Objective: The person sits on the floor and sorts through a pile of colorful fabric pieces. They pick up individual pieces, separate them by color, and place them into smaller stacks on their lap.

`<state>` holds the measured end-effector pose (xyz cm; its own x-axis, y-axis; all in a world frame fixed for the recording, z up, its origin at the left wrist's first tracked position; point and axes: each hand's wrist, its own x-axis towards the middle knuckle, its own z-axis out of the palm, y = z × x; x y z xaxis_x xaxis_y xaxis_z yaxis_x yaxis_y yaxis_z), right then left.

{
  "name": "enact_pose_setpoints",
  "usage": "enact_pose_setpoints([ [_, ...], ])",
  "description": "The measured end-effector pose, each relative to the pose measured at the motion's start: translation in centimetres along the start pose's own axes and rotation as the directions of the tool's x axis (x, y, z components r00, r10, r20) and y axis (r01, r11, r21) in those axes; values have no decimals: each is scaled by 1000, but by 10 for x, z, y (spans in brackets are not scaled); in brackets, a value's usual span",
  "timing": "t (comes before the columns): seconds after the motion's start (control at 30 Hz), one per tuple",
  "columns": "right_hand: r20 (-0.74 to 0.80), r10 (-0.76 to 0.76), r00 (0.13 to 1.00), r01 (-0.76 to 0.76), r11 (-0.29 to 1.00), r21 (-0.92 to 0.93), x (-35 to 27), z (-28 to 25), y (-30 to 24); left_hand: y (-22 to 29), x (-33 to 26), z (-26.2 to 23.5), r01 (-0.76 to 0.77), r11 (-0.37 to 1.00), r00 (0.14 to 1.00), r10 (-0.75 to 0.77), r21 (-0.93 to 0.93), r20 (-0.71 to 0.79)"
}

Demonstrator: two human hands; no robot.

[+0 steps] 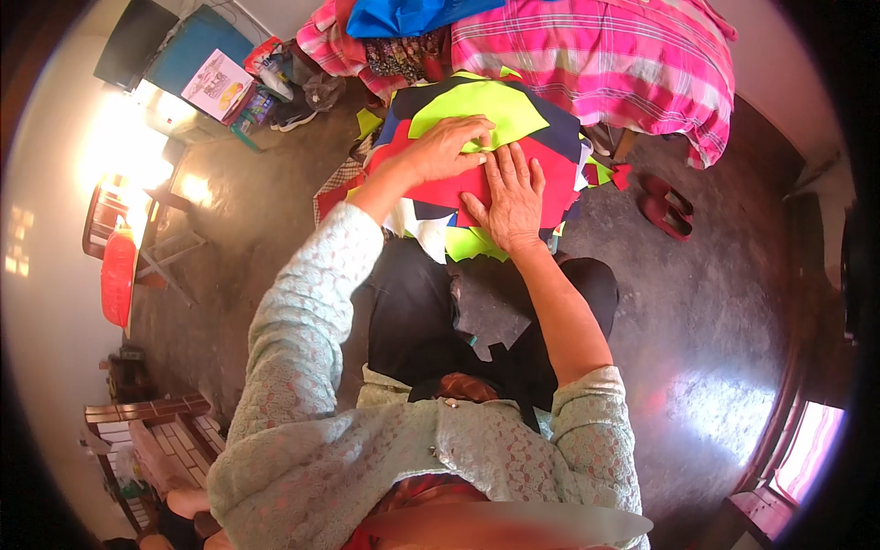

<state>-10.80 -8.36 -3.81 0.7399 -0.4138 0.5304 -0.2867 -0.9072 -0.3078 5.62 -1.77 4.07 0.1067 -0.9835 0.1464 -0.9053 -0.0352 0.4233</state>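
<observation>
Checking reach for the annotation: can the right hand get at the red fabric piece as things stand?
Probably yes. The right hand already lies flat on the red piece, nothing over it. The left hand presses the lime piece beside it, not blocking.

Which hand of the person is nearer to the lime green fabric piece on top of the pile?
The left hand. It rests on the lime green fabric piece, fingers on its lower edge. The right hand lies flat on the red fabric below it.
</observation>
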Motion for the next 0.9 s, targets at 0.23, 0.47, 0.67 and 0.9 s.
enact_pose_setpoints([
  [0.23,-155,-72,985,99,979,176,6,-6,15,-3,-10,43,-51,995,925,77,81,-371],
  [0.47,-410,550,728,-199,741,641,10,-37,64,-3,-16,47,21,959,944,73,281,-321],
  [0.67,54,709,703,-427,362,829,-4,10,125,0,-12,48,-5,973,940,83,230,-330],
  [0.9,104,772,627,-561,354,749,7,16,107,-3,-15,46,1,984,945,57,178,-322],
])
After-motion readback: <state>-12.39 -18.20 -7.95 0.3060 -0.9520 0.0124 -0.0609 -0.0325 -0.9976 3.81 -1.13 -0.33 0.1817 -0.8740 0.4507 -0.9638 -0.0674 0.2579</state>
